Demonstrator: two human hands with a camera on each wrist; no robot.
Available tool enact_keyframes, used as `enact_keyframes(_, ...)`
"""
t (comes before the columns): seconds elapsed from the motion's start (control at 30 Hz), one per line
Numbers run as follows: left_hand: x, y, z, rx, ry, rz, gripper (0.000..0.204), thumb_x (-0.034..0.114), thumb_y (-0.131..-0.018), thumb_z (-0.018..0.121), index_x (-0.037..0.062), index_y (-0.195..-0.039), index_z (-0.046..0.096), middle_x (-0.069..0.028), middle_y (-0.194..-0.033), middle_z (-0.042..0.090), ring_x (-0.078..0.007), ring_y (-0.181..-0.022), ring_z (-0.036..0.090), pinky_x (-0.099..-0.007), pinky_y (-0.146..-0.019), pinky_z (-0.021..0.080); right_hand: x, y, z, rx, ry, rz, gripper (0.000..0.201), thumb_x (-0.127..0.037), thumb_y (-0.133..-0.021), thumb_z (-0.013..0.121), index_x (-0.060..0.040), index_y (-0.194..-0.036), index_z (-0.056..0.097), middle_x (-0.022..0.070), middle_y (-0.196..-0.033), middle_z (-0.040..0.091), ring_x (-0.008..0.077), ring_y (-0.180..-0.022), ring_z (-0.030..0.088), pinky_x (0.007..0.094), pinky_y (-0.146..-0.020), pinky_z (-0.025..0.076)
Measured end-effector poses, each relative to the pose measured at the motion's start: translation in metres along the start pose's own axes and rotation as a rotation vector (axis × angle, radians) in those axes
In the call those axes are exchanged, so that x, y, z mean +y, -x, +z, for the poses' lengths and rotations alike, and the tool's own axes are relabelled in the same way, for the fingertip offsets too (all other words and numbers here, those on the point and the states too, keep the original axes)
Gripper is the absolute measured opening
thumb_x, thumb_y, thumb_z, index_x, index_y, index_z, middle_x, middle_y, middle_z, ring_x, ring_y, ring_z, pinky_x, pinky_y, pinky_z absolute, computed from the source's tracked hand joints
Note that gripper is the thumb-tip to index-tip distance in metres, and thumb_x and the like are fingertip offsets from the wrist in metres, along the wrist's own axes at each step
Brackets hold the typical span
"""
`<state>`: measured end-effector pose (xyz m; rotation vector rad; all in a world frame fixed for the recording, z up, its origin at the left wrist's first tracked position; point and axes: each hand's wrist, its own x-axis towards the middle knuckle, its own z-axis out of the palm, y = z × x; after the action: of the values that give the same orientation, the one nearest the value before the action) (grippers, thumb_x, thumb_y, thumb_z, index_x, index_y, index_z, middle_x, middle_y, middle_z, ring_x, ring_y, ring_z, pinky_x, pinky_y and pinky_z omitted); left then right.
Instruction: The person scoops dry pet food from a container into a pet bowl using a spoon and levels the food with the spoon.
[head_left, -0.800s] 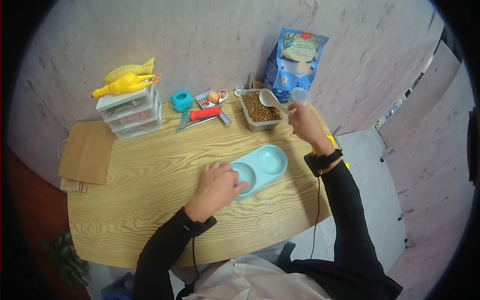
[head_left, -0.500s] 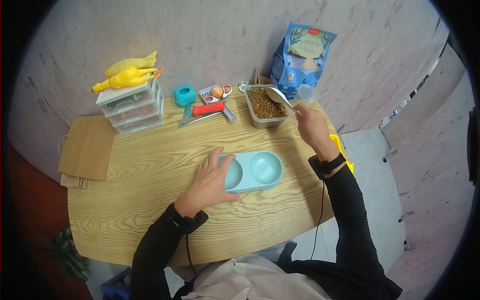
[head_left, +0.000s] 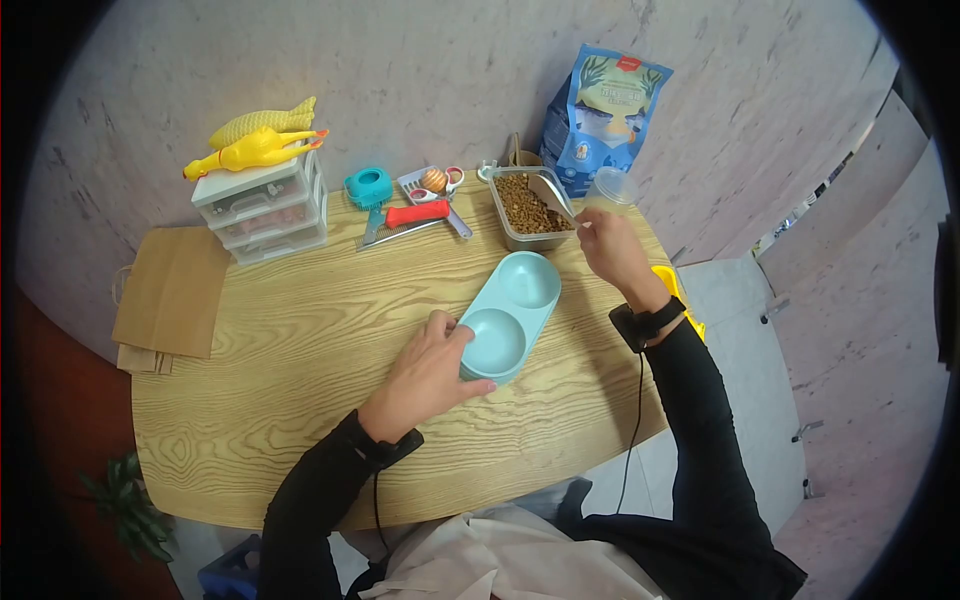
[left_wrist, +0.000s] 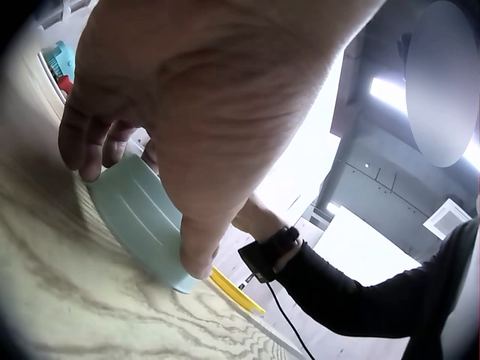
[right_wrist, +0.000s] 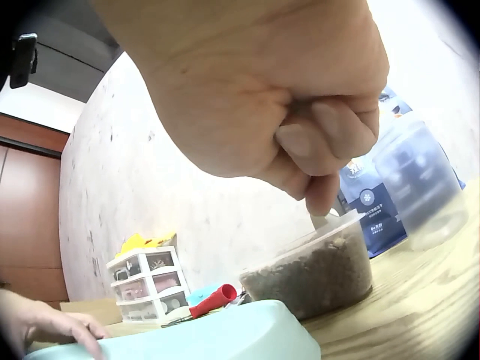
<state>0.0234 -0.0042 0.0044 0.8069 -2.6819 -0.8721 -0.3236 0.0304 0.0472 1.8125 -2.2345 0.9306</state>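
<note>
Gripping the near end of our pale blue bowl (head_left: pixel 511 308) with our left hand (head_left: pixel 425 365), we see it point longways toward the food box (head_left: pixel 537 243), left of our right hand (head_left: pixel 613 248), which holds the spoon (head_left: pixel 549 196).

Printed matter on the blue bag (head_left: pixel 608 120), standing at the back of the counter (head_left: pixel 300 400); no word, brand or number can be read with certainty. Upper front: a small red label (head_left: pixel 629 64), its lettering too small to make out. Beneath it, a line of larger characters (head_left: pixel 613 97), blurred. Right-wrist view: a round emblem (right_wrist: pixel 367 197) with a pale snowflake-like sign, above short rows of white print (right_wrist: pixel 375 213), likewise illegible.
</note>
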Motion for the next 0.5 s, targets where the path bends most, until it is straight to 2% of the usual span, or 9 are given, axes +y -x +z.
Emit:
enact_keyframes(0.03, 0.004, 0.001, -0.002, 0.003, 0.003, -0.002, 0.076, 0.044, -0.075, 0.094, -0.0003, -0.13, 0.065, -0.023, -0.135, 0.053, -0.0416, -0.125, 0.056, -0.0461, -0.103, 0.051, -0.001, -0.002, -0.002, -0.027, 0.008, 0.008, 0.018, -0.006, -0.094, 0.065, 0.0011, -0.107, 0.076, 0.0285, -0.09, 0.074, 0.048, -0.086, 0.072, 0.053, -0.08, 0.058)
enact_keyframes(0.1, 0.009, 0.002, -0.006, -0.024, -0.009, -0.044, 0.061, 0.044, -0.073, 0.096, 0.0025, -0.109, 0.07, -0.0197, -0.126, 0.055, -0.0381, -0.116, 0.058, -0.0452, -0.096, 0.052, -0.005, -0.007, -0.004, -0.057, 0.015, 0.013, 0.019, -0.006, -0.093, 0.065, 0.0024, -0.107, 0.076, 0.0285, -0.09, 0.074, 0.048, -0.086, 0.072, 0.0521, -0.081, 0.058)
enact_keyframes(0.13, 0.01, 0.002, -0.008, -0.023, -0.008, -0.045, 0.061, 0.044, -0.073, 0.096, 0.0025, -0.109, 0.07, -0.0197, -0.126, 0.055, -0.0381, -0.116, 0.058, -0.0452, -0.096, 0.052, -0.007, -0.01, -0.007, -0.091, -0.021, 0.067, 0.019, -0.006, -0.093, 0.065, 0.0028, -0.106, 0.076, 0.0266, -0.087, 0.074, 0.0452, -0.083, 0.073, 0.0498, -0.079, 0.058)
enact_keyframes(0.2, 0.011, 0.003, -0.01, 0.012, -0.075, -0.035, 0.056, 0.046, -0.068, 0.098, 0.0036, -0.093, 0.07, -0.0189, -0.125, 0.057, -0.0366, -0.115, 0.058, -0.044, -0.094, 0.052, -0.009, -0.016, -0.009, -0.124, -0.054, 0.125, 0.019, -0.006, -0.093, 0.066, 0.0031, -0.106, 0.076, 0.0247, -0.084, 0.074, 0.0424, -0.08, 0.073, 0.0476, -0.077, 0.058)
enact_keyframes(0.23, 0.01, 0.004, -0.007, 0.01, -0.077, -0.032, 0.056, 0.046, -0.068, 0.098, 0.0036, -0.093, 0.07, -0.0189, -0.125, 0.057, -0.0366, -0.115, 0.058, -0.044, -0.094, 0.052, -0.009, -0.019, -0.01, -0.155, -0.115, 0.192, 0.018, -0.005, -0.092, 0.065, 0.0032, -0.105, 0.076, 0.0219, -0.081, 0.074, 0.0374, -0.077, 0.074, 0.045, -0.074, 0.058)
enact_keyframes(0.27, 0.007, 0.005, -0.002, 0.103, -0.093, 0.037, 0.055, 0.045, -0.066, 0.098, 0.0038, -0.089, 0.071, -0.0186, -0.124, 0.058, -0.0368, -0.115, 0.058, -0.0438, -0.095, 0.051, -0.009, -0.02, -0.011, -0.187, -0.177, 0.259, 0.018, -0.005, -0.092, 0.065, 0.0033, -0.103, 0.077, 0.0191, -0.078, 0.074, 0.0323, -0.074, 0.074, 0.0423, -0.072, 0.057)
enact_keyframes(0.33, 0.004, 0.006, -0.001, 0.195, -0.111, 0.109, 0.054, 0.045, -0.064, 0.099, 0.0039, -0.086, 0.072, -0.0183, -0.124, 0.06, -0.0371, -0.116, 0.058, -0.0435, -0.096, 0.051, -0.009, -0.02, -0.013, -0.195, -0.203, 0.286, 0.018, -0.005, -0.092, 0.064, 0.0035, -0.102, 0.077, 0.017, -0.076, 0.074, 0.0285, -0.072, 0.073, 0.0409, -0.07, 0.057)
enact_keyframes(0.43, 0.001, 0.004, -0.014, 0.134, -0.105, 0.056, 0.051, 0.044, -0.065, 0.099, 0.0038, -0.083, 0.073, -0.0186, -0.124, 0.062, -0.0378, -0.119, 0.058, -0.0445, -0.1, 0.05, -0.013, -0.024, -0.016, -0.208, -0.224, 0.324, 0.019, -0.005, -0.091, 0.063, 0.0041, -0.1, 0.077, 0.0142, -0.073, 0.074, 0.0238, -0.07, 0.072, 0.0393, -0.068, 0.056)
enact_keyframes(0.5, 0.0, 0.001, -0.028, -0.003, -0.143, -0.084, 0.052, 0.043, -0.067, 0.098, 0.0043, -0.093, 0.075, -0.0194, -0.125, 0.063, -0.0386, -0.125, 0.057, -0.0449, -0.104, 0.049, -0.016, -0.026, -0.016, -0.211, -0.22, 0.348, 0.019, -0.005, -0.091, 0.063, 0.0046, -0.1, 0.076, 0.0136, -0.073, 0.074, 0.023, -0.069, 0.072, 0.0391, -0.068, 0.056)
